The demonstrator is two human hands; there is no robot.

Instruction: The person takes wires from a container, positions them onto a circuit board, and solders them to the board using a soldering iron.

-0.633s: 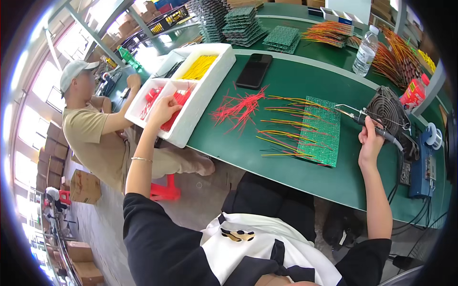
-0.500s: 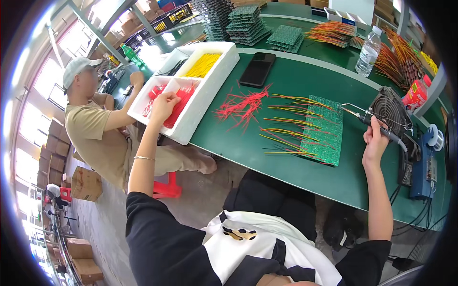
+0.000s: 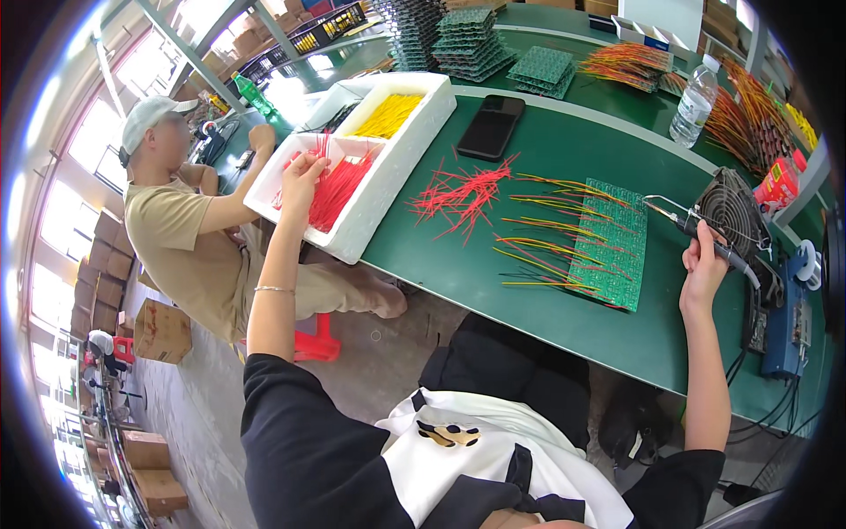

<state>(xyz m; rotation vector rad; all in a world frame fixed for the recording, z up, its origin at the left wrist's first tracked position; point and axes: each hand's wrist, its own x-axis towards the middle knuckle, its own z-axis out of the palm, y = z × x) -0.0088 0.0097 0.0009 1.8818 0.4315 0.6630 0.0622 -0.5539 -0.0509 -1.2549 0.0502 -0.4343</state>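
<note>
In the head view, at the left, over the red-filled compartments of a white foam box (image 3: 410, 165), left hand (image 3: 301, 182) with thumb and fingertips closed together, pinching a few thin red wires (image 3: 324, 144), ends sticking up; exact count impossible to tell. Beneath, a dense, glossy heap of loose red wires (image 3: 339, 198), straight and slender; in the compartment behind, similar yellow wires (image 3: 388, 116).

At the right, right hand (image 3: 703, 271) with fingers wrapped around a soldering iron (image 3: 690, 227): slim dark handle, bare metal front, thick grey cable. Tip just beside the upper right edge of a green circuit board (image 3: 627, 256); whether touching, hard to tell. Flat and rectangular, finely patterned, with red, yellow and dark wires in rows out past the left edge.

On smooth green table (image 3: 529, 322), a tangled red pile (image 3: 458, 198) between box and board, near a flat black phone (image 3: 491, 126).

For edges: thick, pale foam walls around the left hand, near corner close to the table's rim, open top above. Between red pile and wire ends, a narrow green strip; between board and front rim, a wider band. Behind the right hand, tighter quarters, with a round-grilled black fan (image 3: 733, 207) and a boxy blue unit (image 3: 787, 339).
</note>
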